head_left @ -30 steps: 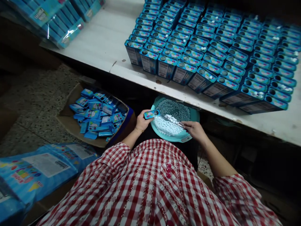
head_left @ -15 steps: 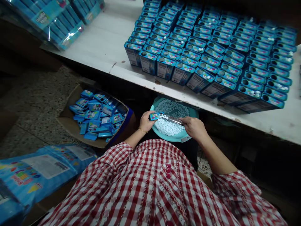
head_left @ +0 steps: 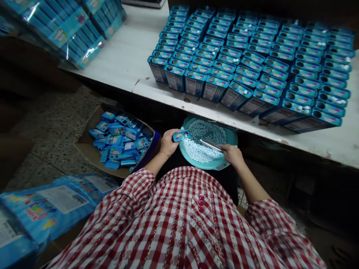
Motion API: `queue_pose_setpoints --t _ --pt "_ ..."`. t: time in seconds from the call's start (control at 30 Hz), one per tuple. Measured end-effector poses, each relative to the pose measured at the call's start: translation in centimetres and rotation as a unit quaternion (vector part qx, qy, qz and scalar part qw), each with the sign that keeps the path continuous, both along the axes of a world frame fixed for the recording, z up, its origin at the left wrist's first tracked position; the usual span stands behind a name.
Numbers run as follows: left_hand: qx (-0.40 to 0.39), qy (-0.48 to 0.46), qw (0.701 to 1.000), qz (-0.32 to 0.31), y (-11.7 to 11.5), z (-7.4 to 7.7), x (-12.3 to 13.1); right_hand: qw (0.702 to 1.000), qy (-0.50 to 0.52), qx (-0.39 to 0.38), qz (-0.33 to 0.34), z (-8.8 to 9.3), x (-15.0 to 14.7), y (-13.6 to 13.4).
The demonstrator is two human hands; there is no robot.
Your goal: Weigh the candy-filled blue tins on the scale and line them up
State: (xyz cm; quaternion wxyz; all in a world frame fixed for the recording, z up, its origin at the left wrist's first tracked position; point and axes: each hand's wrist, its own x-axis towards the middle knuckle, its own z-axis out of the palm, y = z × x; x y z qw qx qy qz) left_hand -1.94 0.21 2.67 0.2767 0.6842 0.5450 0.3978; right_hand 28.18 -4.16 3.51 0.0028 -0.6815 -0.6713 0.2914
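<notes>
My left hand (head_left: pixel 169 142) is closed round a small blue box (head_left: pixel 181 135), held at the left rim of a teal basin (head_left: pixel 221 164) full of small white tablets (head_left: pixel 196 151). My right hand (head_left: pixel 231 154) grips a metal scoop (head_left: pixel 211 145) that lies over the tablets and points toward the box. Both hands hover above the basin, just under the table edge. My red and white checked shirt fills the bottom of the view.
A white table (head_left: pixel 123 56) carries several rows of upright open blue boxes (head_left: pixel 246 63). Wrapped blue packs (head_left: pixel 70 30) lie at its far left. A cardboard carton of loose blue boxes (head_left: pixel 120 140) sits on the floor at left, with blue bags (head_left: pixel 42 209) nearer me.
The scoop, which was heaped with tablets and tipped at the box's opening, has drawn back from it and now shows no tablets. The left hand kept hold of the box.
</notes>
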Motion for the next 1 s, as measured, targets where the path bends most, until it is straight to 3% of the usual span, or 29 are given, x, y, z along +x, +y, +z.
queue_pose_setpoints --t 0.07,0.2,0.33,0.5,0.6,0.7,0.8,0.9,1.0 --pt "0.002 -0.012 1.0 0.008 -0.1 0.1 -0.3 0.996 -0.077 -0.03 0.022 -1.4 -0.5 0.0" --pt "-0.03 -0.075 0.997 0.017 -0.6 1.1 0.1 0.992 -0.105 -0.043 0.06 -3.3 -1.8 0.1" --pt "-0.073 -0.148 0.984 0.072 -0.8 1.5 0.8 0.996 -0.046 0.009 0.074 -4.1 -2.2 -0.1" --pt "-0.056 -0.201 0.965 0.159 0.4 1.9 0.6 0.995 0.068 0.045 0.059 -4.9 -1.2 -1.4" --pt "-0.003 -0.219 0.948 0.229 3.5 3.2 -0.6 0.991 0.116 0.058 0.03 -5.7 -0.5 -2.4" --pt "0.046 -0.223 0.925 0.303 8.5 4.6 -2.2 0.986 0.149 0.072 -0.004 -6.3 -0.1 -3.1" --pt "0.067 -0.214 0.908 0.353 13.7 5.0 -3.2 0.983 0.167 0.074 -0.03 -6.5 -0.1 -3.6" --pt "0.052 -0.198 0.91 0.361 17.1 4.3 -2.3 0.983 0.168 0.057 -0.038 -6.5 -0.4 -3.9" --pt "0.005 -0.159 0.94 0.3 18.7 2.9 -0.1 0.983 0.177 0.039 -0.022 -6.6 -0.8 -4.4"
